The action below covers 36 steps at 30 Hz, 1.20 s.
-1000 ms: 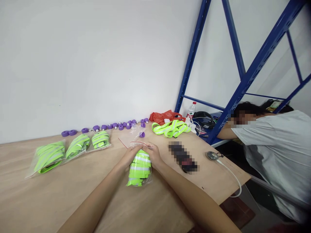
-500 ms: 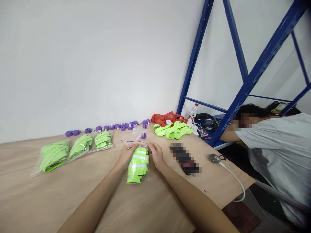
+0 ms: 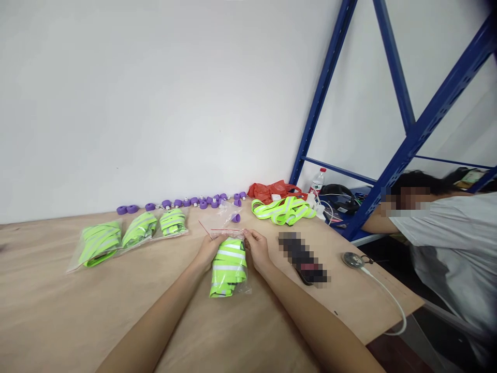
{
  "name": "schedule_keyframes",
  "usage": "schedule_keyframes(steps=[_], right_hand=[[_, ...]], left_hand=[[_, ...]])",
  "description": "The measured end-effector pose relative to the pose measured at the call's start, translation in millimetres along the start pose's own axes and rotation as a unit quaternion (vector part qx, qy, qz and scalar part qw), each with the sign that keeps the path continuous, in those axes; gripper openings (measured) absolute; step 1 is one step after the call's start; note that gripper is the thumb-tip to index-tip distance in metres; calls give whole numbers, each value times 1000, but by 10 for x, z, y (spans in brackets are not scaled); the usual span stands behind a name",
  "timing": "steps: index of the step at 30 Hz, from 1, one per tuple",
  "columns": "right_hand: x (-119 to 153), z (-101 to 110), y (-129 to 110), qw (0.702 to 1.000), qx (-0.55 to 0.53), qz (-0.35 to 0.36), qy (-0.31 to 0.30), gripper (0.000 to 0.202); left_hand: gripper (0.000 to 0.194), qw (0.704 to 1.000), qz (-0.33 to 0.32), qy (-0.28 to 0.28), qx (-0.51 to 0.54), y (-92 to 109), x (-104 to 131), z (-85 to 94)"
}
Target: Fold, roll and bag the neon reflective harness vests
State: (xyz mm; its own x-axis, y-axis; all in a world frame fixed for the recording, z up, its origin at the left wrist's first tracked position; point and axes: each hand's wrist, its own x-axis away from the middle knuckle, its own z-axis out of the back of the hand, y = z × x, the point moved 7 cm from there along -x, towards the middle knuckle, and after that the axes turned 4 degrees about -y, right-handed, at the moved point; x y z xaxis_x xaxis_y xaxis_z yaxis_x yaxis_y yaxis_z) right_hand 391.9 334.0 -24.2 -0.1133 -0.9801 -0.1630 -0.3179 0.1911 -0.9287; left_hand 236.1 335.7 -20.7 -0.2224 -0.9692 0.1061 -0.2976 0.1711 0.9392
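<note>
Between my hands is a clear zip bag (image 3: 229,267) with folded neon-yellow reflective straps inside, its red-lined mouth facing away from me. My left hand (image 3: 208,249) grips the bag near the left end of that mouth. At the right end, my right hand (image 3: 257,247) pinches the red seal between thumb and fingers. Three similar filled bags (image 3: 101,241) lie in a row to the left. Beyond my right hand lies a loose pile of neon reflective straps (image 3: 285,210). Another empty-looking clear bag (image 3: 223,212) rests just past the mouth.
Several purple caps (image 3: 166,203) line the wall. A red plastic bag (image 3: 272,190) and a water bottle (image 3: 317,181) stand at the back right. A blurred phone (image 3: 303,259) and a round cabled device (image 3: 352,260) lie right. Beside the blue rack (image 3: 394,160) a person leans over.
The whole scene has shifted slightly right in view as my head turned. Both hands keep their hold on the bag, and my right fingers stay at the seal's right end.
</note>
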Motion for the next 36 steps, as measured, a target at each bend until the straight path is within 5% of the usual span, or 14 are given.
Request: schedule_keyframes(steps=[7, 17, 27, 36], right_hand=[[-25, 36, 107, 1000, -17, -25, -6, 43], [-85, 46, 52, 985, -15, -120, -126, 33], [-80, 78, 83, 986, -5, -127, -105, 27], [-47, 17, 20, 964, 50, -168, -199, 27]], left_hand=[[49, 999, 21, -21, 18, -71, -29, 32], [48, 996, 48, -63, 29, -86, 22, -27], [43, 989, 97, -107, 18, -122, 56, -68], [37, 984, 103, -144, -27, -140, 91, -115]])
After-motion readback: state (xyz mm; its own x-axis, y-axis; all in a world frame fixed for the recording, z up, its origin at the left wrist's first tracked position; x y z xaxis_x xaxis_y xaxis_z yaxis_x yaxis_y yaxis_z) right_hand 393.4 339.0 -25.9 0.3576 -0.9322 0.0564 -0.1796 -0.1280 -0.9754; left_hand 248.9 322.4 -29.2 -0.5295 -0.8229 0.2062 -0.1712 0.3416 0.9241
